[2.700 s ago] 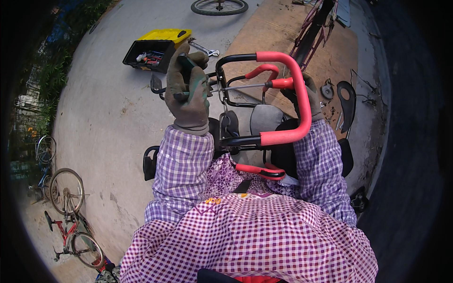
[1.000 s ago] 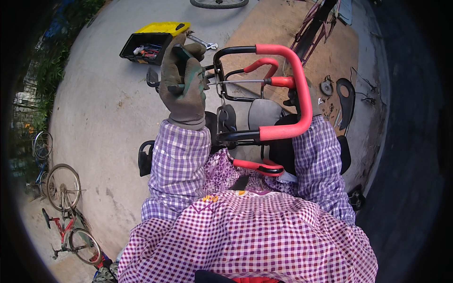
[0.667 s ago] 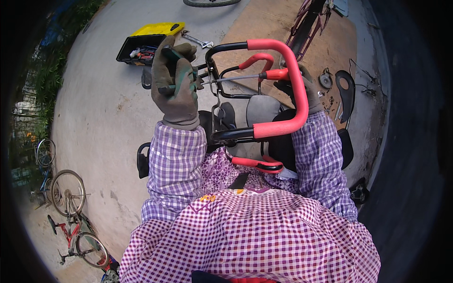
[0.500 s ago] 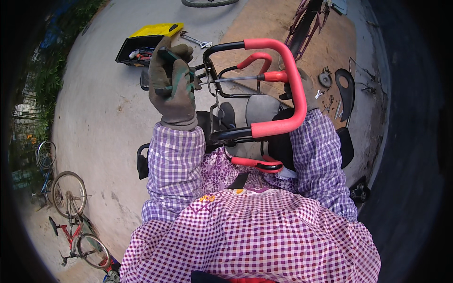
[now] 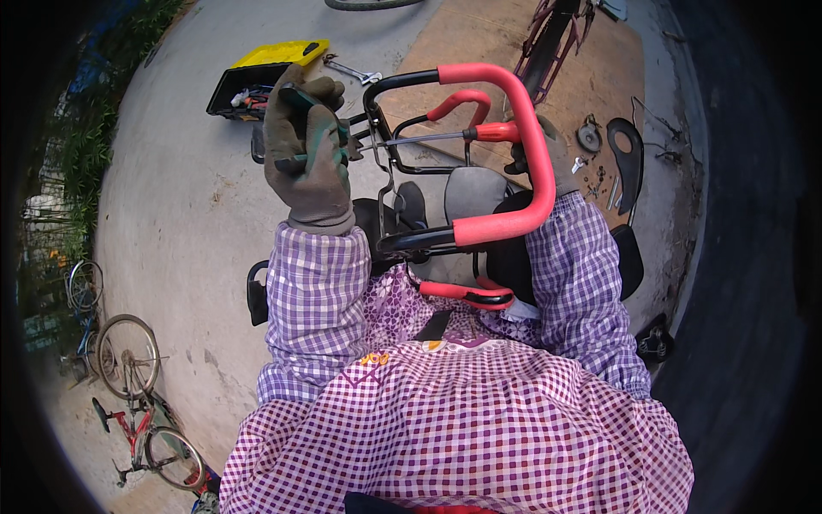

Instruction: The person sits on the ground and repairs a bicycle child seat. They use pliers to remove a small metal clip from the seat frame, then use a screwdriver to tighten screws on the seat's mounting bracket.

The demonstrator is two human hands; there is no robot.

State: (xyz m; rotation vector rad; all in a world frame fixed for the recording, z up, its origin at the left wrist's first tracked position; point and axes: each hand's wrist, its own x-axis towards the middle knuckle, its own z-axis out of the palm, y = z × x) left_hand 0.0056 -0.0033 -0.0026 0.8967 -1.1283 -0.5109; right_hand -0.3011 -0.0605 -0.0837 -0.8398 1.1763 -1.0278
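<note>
In front of me is a black metal frame with a red foam-padded bar (image 5: pixel 538 146), like a child's bicycle seat frame. My gloved left hand (image 5: pixel 308 158), at its left side, is closed around what look like green-handled pliers (image 5: pixel 294 163); their grey metal end meets the frame's left side. Largely hidden behind the padded bar, my gloved right hand (image 5: pixel 556 158) is closed at the red handle of a screwdriver (image 5: pixel 495 132). Its shaft runs left through the frame to the side where the pliers are. A lower red-padded bar (image 5: pixel 462 293) rests near my lap.
An open black toolbox with a yellow lid (image 5: pixel 282 53) and a wrench (image 5: pixel 353 70) lie ahead left. On a brown board (image 5: pixel 479 38) to the right are small metal parts, a round part (image 5: pixel 589 137) and a black chain guard (image 5: pixel 628 163). Bicycles (image 5: pixel 128 355) are at far left.
Hands, pliers, screwdriver and frame keep almost the same pose. The whole view has shifted slightly, and the frame sits a little higher and further left in it.
</note>
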